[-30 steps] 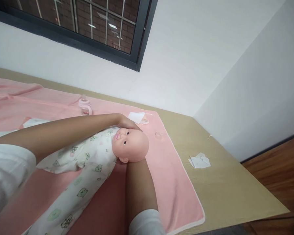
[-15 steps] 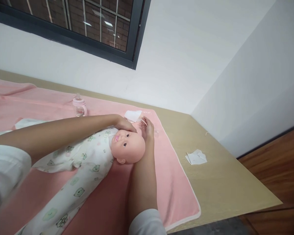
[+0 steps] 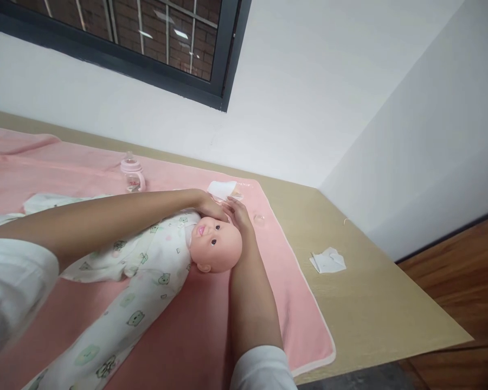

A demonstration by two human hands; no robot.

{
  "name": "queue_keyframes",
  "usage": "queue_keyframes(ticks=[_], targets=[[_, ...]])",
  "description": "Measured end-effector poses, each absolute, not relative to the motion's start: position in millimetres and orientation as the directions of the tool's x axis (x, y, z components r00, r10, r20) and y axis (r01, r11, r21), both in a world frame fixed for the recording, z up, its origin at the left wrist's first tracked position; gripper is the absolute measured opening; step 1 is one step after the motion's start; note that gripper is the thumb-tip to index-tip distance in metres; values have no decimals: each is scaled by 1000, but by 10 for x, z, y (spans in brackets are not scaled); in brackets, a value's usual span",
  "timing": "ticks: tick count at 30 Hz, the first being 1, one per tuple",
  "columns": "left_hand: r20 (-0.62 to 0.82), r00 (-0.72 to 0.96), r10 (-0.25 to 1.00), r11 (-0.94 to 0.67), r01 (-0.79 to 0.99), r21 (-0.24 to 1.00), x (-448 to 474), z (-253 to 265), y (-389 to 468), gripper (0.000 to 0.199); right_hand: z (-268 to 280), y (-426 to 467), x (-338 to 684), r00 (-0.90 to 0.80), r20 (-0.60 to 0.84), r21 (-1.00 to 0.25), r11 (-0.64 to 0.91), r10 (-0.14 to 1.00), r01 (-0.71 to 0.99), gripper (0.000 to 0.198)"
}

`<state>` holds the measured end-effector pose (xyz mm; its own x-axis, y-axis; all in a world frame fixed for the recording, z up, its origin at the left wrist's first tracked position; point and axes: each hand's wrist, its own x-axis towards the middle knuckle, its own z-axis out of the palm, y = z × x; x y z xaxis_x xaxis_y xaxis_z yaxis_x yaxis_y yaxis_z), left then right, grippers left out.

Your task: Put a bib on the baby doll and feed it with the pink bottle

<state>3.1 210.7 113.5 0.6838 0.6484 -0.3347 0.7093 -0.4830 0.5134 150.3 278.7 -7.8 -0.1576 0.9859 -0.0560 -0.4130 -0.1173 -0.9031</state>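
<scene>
A baby doll (image 3: 223,246) in a white sleepsuit with green animal prints (image 3: 162,254) lies on its back on a pink blanket (image 3: 284,303). My left arm crosses over its body, and my left hand (image 3: 211,206) rests against the far side of the doll's head, its fingertips hidden there. My right forearm runs along the crown of the head. Bent fingers of my right hand (image 3: 239,214) meet close to the left one; whatever they pinch is too small to make out. A white tissue (image 3: 222,189) lies just beyond both hands.
A pink-topped baby bottle (image 3: 132,172) with handles stands behind the doll. A small clear round item (image 3: 259,219) lies right of my right hand. Another folded tissue (image 3: 328,260) lies on the wooden tabletop (image 3: 374,303). The wall and window frame (image 3: 217,92) rise behind the table.
My right hand has moved left and its fingers have drawn in toward the left hand. The clear round item now shows more fully. The left hand has barely moved.
</scene>
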Motion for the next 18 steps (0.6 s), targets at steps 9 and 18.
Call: queue_keyframes(ticks=[9,18], targets=[[-276,425,862,-360,897,257,-568,1676,1859,56,-47,2782,1479,-304,-45,-889,-177,951,-422,25],[-173,419,891,-366,890,271,-924,1614,1288,60,108,2671,1418,-188,14,-889,-74,982,-452,22]])
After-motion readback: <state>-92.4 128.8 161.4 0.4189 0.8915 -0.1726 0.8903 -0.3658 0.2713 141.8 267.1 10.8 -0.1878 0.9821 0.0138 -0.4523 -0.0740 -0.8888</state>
